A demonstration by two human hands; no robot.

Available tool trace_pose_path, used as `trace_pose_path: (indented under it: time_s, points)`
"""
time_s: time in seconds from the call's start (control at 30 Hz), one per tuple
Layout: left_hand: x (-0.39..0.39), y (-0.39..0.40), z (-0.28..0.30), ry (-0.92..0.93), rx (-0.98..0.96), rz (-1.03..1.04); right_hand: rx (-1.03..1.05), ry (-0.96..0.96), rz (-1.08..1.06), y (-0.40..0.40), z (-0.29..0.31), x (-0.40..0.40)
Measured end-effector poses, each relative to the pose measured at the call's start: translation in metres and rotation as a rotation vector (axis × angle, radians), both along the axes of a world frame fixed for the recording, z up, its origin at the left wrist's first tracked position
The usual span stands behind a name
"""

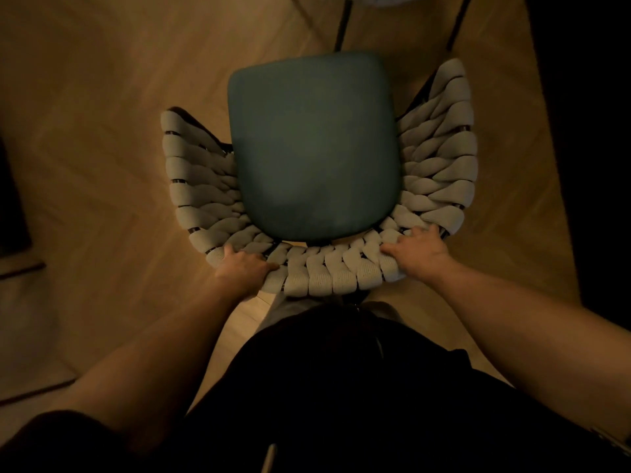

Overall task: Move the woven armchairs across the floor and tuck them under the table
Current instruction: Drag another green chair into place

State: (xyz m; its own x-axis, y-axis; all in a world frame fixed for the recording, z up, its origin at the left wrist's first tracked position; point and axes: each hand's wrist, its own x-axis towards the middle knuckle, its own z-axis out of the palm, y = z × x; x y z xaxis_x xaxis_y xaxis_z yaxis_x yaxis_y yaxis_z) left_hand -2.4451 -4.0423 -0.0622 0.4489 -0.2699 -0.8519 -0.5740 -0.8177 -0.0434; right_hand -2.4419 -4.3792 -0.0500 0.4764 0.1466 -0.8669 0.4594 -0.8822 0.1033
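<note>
Two hands are clamped on the armchair (317, 186): the left hand (244, 266) and right hand (418, 249) are curled over its woven back rim. The armchair is stood on the floor (102, 97), directly before the person.

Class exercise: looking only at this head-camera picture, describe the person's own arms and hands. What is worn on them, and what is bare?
Both forearms are bare from the hands up to near the elbows. The left hand and right hand wear no gloves; no rings or watch can be made out in the dim light. A dark short sleeve shows at the left upper arm, matching the dark top on the torso.
</note>
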Motion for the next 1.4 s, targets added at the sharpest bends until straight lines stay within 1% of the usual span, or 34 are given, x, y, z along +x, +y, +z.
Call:
trace_pose_path:
  time_s: [0.13,0.23,0.5,0.73,0.9,1.0,1.17,1.4]
  points:
    - [-0.005,0.009,0.000,0.008,0.003,0.149,0.000,0.019,0.115,0.011,0.003,0.035]
    - [-0.009,0.010,0.000,0.009,0.005,0.239,0.019,-0.001,0.216,0.017,0.003,0.060]
    - [-0.021,-0.011,0.007,0.035,0.025,0.481,-0.001,-0.013,0.484,0.028,0.001,0.129]
    - [-0.032,-0.046,0.006,0.051,0.036,0.727,-0.003,-0.013,0.725,0.037,0.005,0.182]
    - [-0.038,-0.087,0.007,0.009,0.030,0.874,-0.026,-0.015,0.878,0.038,0.006,0.214]
    - [-0.039,-0.113,0.005,0.021,0.033,0.973,-0.040,-0.031,0.971,0.040,0.006,0.230]
    - [-0.036,-0.143,0.003,0.042,0.040,1.118,-0.041,-0.055,1.094,0.049,0.004,0.252]
    - [-0.029,-0.164,-0.002,0.053,0.032,1.275,-0.039,-0.085,1.243,0.073,0.004,0.277]
